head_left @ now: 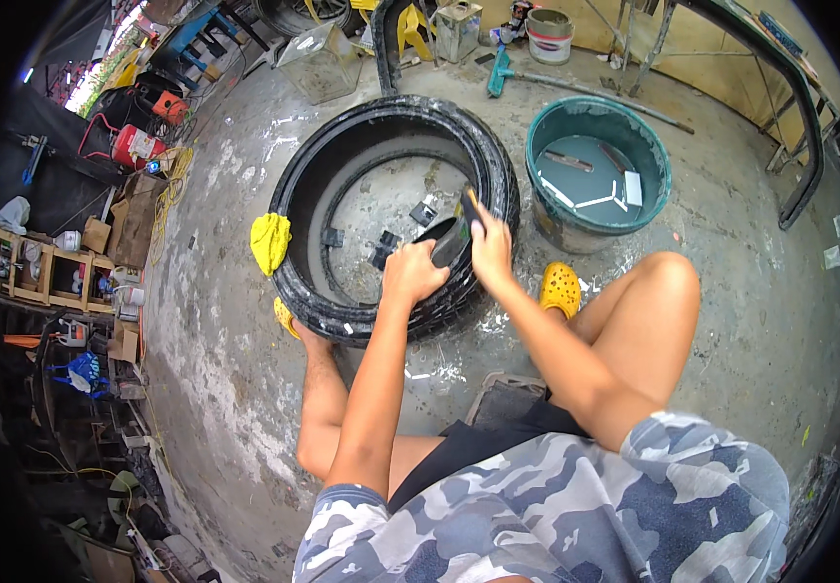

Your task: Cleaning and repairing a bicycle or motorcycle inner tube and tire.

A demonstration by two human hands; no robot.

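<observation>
Work looks mid-flow: left hand (414, 275) curled tight over the near-right edge of the tyre (500, 160), right hand (491, 251) closed round a blurred tool (474, 201). Tyre's flat on the floor (226, 321), dark pieces (381, 249) inside; what's left, can't tell. Beyond, white pieces (632, 188) sit in the bucket (575, 231).

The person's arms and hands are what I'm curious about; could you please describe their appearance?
The left hand and right hand are bare and ungloved. The forearms are uncovered below short sleeves in grey, white and darker bluish camouflage.
</observation>
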